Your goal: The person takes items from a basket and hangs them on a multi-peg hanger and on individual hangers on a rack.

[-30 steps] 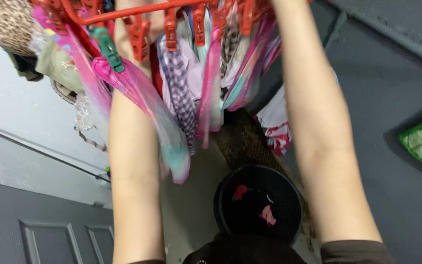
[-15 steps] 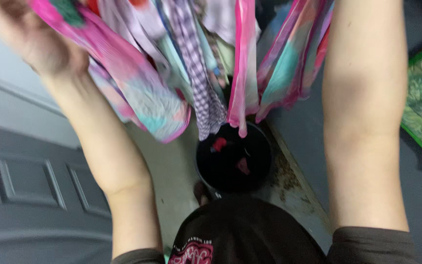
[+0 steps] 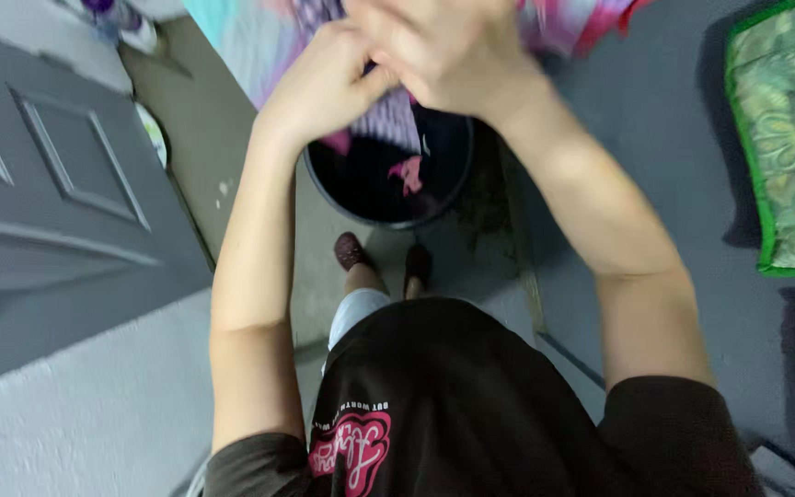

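Note:
My left hand [image 3: 324,83] and my right hand [image 3: 434,51] meet close together above a black round bucket [image 3: 361,198] on the floor. Both are blurred by motion. A purple checked cloth [image 3: 397,120] hangs just under the hands, and pink and turquoise cloths [image 3: 232,28] show at the top edge behind them. Whether the fingers grip the checked cloth cannot be made out. Inside the bucket lie a few pink pieces [image 3: 409,173]. My feet in dark shoes [image 3: 351,250] stand right before the bucket.
A grey panelled door [image 3: 48,175] stands at the left. A green patterned mat [image 3: 784,138] lies at the right on dark grey flooring. A concrete strip of floor [image 3: 223,156] runs between door and bucket.
The view has tipped down from the red clip hanger to the floor. Both arms have come down from overhead, and the hands now meet over the bucket.

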